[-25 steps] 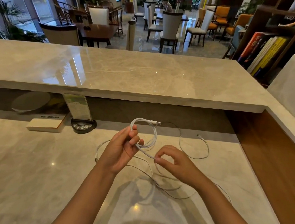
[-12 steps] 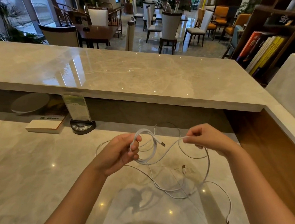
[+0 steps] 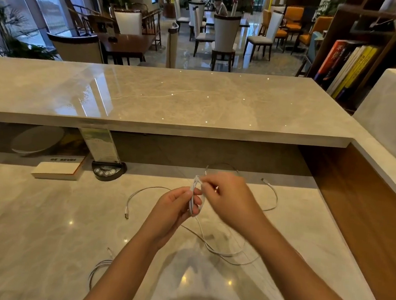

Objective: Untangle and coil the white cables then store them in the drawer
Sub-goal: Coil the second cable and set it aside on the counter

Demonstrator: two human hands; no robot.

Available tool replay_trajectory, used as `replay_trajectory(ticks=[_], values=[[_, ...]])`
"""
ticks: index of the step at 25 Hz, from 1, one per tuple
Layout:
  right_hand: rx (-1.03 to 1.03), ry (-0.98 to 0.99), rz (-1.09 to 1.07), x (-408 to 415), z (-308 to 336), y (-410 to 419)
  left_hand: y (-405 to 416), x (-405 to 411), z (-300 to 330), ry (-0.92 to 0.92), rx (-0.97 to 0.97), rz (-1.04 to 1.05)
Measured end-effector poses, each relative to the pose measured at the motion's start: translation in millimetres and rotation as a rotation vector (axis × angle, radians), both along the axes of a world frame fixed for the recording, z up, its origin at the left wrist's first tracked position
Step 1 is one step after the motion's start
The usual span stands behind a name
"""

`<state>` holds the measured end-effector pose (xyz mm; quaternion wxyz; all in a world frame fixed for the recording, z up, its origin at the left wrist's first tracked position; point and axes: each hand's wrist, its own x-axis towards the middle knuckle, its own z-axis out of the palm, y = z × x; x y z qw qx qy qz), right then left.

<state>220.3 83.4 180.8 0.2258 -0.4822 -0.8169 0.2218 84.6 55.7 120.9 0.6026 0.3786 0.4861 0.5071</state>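
- Two hands meet over the lower marble counter (image 3: 42, 220): the left hand (image 3: 171, 209) grips a small upright coil (image 3: 194, 197) of white cable, fingers curled round its loops, while the right hand (image 3: 230, 198), blurred with motion, pinches cable at the coil's top.
- The coil's long axis runs roughly twelve to six o'clock; its upper bend points to twelve, toward the raised counter ledge (image 3: 170, 128).
- From the coil's lower end the uncoiled tail (image 3: 221, 252) drops toward five o'clock and sweeps in slack curves across the counter, under the right forearm.
- A judgement: the next wrap turns on that tail lying at five o'clock from the grip, so the right hand, the nearer one, would draw it up and over the top.
- Other white cable lies loose: one run arcs from nine o'clock of the hands to a plug (image 3: 126, 215), another curves at three o'clock (image 3: 275, 199), a third peeks out by the left forearm at seven o'clock (image 3: 98, 269).
- Whether these runs cross the tail I cannot tell.
- No drawer shows; coiling looks early.
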Motion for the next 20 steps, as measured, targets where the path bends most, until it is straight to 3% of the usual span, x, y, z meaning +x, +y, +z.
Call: replay_trajectory(ticks=[4,8,10,14,18,20], values=[[0.336,-0.042,-0.055,-12.4,-33.0,-28.1,-1.2,5.8,1.8,-0.063,0.024,0.05],[0.504,0.011,-0.052,-8.7,-51.1,-32.1,-5.9,11.3,3.4,-0.304,-0.013,0.08],[0.553,-0.02,-0.046,-6.3,-55.9,-33.8,-7.2,12.4,3.5,-0.403,-0.032,0.1],[0.565,-0.109,-0.029,-3.5,-68.1,-34.1,-4.9,16.1,-1.8,-0.417,-0.096,0.206],[0.586,-0.07,0.022,14.2,-90.9,-35.9,0.0,4.3,-1.1,-0.691,-0.116,0.332],[0.551,-0.094,-0.061,27.2,-96.1,-34.2,2.0,-2.9,-2.6,-0.756,-0.088,0.345]])
